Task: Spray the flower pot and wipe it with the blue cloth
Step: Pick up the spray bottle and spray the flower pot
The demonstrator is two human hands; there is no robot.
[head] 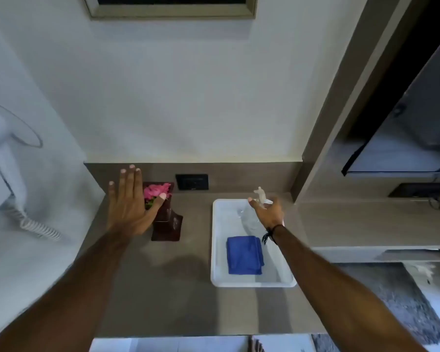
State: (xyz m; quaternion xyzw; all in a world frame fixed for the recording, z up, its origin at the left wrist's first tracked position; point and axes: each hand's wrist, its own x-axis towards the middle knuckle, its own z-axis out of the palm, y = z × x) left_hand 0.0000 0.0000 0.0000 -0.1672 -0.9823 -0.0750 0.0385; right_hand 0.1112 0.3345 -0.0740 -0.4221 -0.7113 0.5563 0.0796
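Observation:
A dark brown flower pot (168,226) with pink flowers (156,190) stands on the counter near the back wall. My left hand (128,204) hovers flat and open just left of it, the thumb across the flowers. A white tray (217,250) to the right holds a folded blue cloth (244,255) and a clear spray bottle (249,215) with a white trigger head (260,194). My right hand (268,212) is over the bottle's neck, fingers curled around it; whether it grips firmly is hard to tell.
A black wall socket (192,182) sits behind the pot. A white wall-mounted hair dryer with a coiled cord (40,228) hangs at the left. A wooden shelf unit with a dark screen (404,138) stands to the right. The counter's front edge (188,334) runs along the bottom.

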